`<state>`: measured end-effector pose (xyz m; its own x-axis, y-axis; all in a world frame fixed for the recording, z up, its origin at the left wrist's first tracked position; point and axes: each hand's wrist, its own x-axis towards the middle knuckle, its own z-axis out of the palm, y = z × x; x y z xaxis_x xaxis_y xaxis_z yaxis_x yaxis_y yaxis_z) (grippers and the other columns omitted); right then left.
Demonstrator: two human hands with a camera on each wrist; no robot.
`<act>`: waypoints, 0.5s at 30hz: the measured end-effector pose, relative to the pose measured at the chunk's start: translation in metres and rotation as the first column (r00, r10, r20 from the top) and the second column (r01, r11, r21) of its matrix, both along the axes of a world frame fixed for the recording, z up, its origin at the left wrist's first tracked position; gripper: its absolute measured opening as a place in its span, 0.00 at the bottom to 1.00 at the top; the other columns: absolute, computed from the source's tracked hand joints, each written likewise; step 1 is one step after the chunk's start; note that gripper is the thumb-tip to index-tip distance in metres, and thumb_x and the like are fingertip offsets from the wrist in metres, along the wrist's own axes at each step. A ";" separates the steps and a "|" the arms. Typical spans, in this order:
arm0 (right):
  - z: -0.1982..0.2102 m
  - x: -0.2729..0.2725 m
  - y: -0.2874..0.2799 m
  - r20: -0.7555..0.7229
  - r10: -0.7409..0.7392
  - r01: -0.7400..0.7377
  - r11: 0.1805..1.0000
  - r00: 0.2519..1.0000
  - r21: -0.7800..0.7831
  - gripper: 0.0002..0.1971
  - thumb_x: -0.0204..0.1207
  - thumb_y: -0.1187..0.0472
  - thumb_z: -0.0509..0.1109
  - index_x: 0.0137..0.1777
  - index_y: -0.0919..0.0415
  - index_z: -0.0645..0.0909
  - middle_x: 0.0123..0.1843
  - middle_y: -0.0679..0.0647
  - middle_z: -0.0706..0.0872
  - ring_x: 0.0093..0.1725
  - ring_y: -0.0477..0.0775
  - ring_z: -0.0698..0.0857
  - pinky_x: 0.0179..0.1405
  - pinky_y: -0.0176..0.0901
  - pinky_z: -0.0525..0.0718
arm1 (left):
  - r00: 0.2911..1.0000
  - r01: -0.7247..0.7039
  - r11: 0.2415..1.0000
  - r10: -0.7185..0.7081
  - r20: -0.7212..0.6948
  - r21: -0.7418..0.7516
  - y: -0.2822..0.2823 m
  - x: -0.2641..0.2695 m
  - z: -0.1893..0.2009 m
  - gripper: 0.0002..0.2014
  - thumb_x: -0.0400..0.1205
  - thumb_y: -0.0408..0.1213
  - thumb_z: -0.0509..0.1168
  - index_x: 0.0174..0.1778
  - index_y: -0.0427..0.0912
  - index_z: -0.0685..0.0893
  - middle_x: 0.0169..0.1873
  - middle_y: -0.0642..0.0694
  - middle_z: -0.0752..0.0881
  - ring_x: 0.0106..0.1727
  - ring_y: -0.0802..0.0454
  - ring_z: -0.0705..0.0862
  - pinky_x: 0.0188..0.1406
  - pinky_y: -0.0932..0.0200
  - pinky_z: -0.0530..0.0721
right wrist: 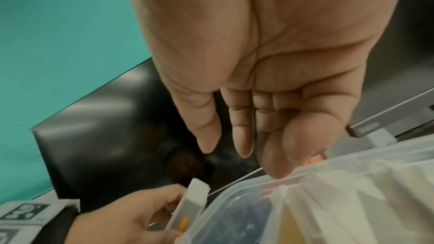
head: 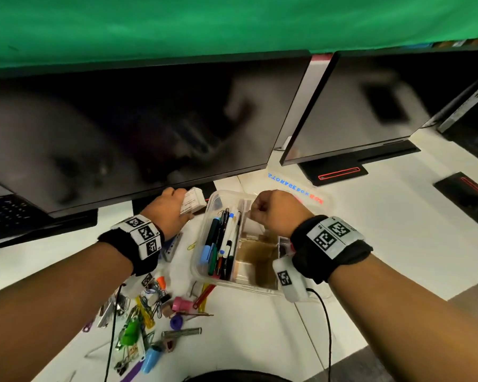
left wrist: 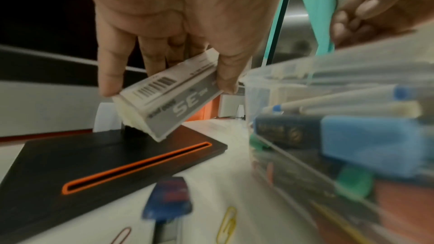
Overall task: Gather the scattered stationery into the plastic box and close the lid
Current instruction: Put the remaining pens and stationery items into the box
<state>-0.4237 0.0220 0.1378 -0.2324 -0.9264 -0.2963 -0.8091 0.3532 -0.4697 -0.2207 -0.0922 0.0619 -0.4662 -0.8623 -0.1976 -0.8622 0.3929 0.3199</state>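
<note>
A clear plastic box stands open on the white desk, with pens and markers lying in its left compartment. Just left of the box's far corner, my left hand grips a white eraser in a grey sleeve with a barcode, lifted off the desk. Over the far end of the box hangs my right hand, fingers loose and pointing down, holding nothing; one fingertip is at the box rim. The clear lid lies behind the box on the right. Scattered clips, caps and small stationery lie near left.
Two dark monitors stand close behind the box, with black stand bases on the desk. A keyboard is at the far left. Paper clips and a blue-topped item lie beside the box. Thin black cables hang from both wrists.
</note>
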 end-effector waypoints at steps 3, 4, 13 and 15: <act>0.002 0.018 -0.003 0.079 0.017 -0.015 1.000 0.997 -0.023 0.17 0.77 0.51 0.68 0.62 0.59 0.80 0.56 0.57 0.87 0.54 0.57 0.84 0.54 0.44 0.80 | 0.997 0.021 0.999 -0.025 -0.068 -0.049 0.017 0.001 0.021 0.28 0.78 0.47 0.67 0.72 0.45 0.68 0.63 0.42 0.74 0.62 0.43 0.79 0.57 0.53 0.79; 0.003 0.022 -0.004 0.141 0.002 0.003 1.000 0.990 -0.031 0.21 0.77 0.49 0.68 0.66 0.58 0.77 0.58 0.57 0.86 0.56 0.58 0.84 0.58 0.46 0.81 | 0.995 0.046 0.997 -0.052 -0.088 -0.064 0.023 -0.001 0.027 0.29 0.77 0.47 0.68 0.72 0.45 0.68 0.63 0.43 0.74 0.63 0.44 0.79 0.59 0.52 0.79; 0.024 0.030 0.013 0.340 -0.079 0.109 0.992 0.937 -0.068 0.08 0.72 0.61 0.71 0.50 0.58 0.77 0.43 0.62 0.88 0.36 0.63 0.89 0.37 0.53 0.90 | 0.945 0.215 0.967 -0.241 -0.223 -0.133 0.081 -0.025 0.054 0.32 0.75 0.47 0.71 0.75 0.50 0.67 0.68 0.48 0.73 0.68 0.49 0.75 0.67 0.54 0.76; 0.036 0.016 0.019 0.304 -0.084 0.111 0.991 0.949 -0.070 0.07 0.73 0.61 0.70 0.49 0.59 0.78 0.41 0.60 0.88 0.32 0.57 0.87 0.30 0.46 0.87 | 0.935 0.228 0.963 -0.258 -0.242 -0.147 0.085 -0.027 0.054 0.35 0.73 0.48 0.72 0.76 0.50 0.66 0.70 0.49 0.72 0.71 0.50 0.71 0.71 0.54 0.73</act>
